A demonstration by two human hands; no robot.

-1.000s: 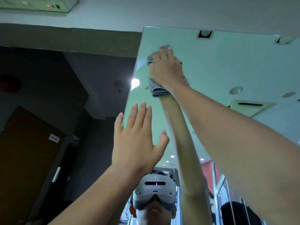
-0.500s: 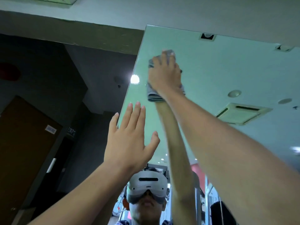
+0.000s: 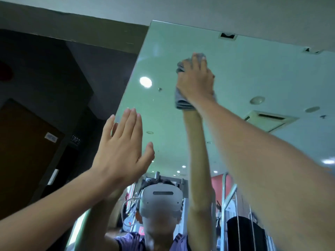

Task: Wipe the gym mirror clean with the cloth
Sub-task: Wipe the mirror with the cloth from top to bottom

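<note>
The mirror (image 3: 253, 78) fills the right and middle, running up to the white ceiling (image 3: 217, 8), and its left edge slants down from the top toward the lower left. Left of it stands a dark wall (image 3: 54, 69) with a brown door (image 3: 23, 151) at the far left.

The right arm (image 3: 272, 169) reaches from the lower right corner up across the glass. The left arm (image 3: 54, 201) comes in from the lower left. In the glass between them the person's reflection (image 3: 163, 238) shows at the bottom, with a white headset (image 3: 161, 200) and a purple shirt.

The left hand (image 3: 123, 147) is raised flat at the mirror's left edge, fingers straight and together, thumb held apart, gripping nothing. Whether the palm touches the glass I cannot tell.

The right hand (image 3: 196, 82) is high up near the mirror's top, right of its left edge. Its fingers lie stretched over the cloth (image 3: 182, 103) and press it against the glass. The grey cloth is folded, with its layers showing below the wrist and a little of it above the fingertips.

A ceiling vent (image 3: 270, 120) is reflected to the right of the arm, a round bright lamp (image 3: 146, 82) to the left of the cloth. A small pale label (image 3: 51, 137) sits on the door.
</note>
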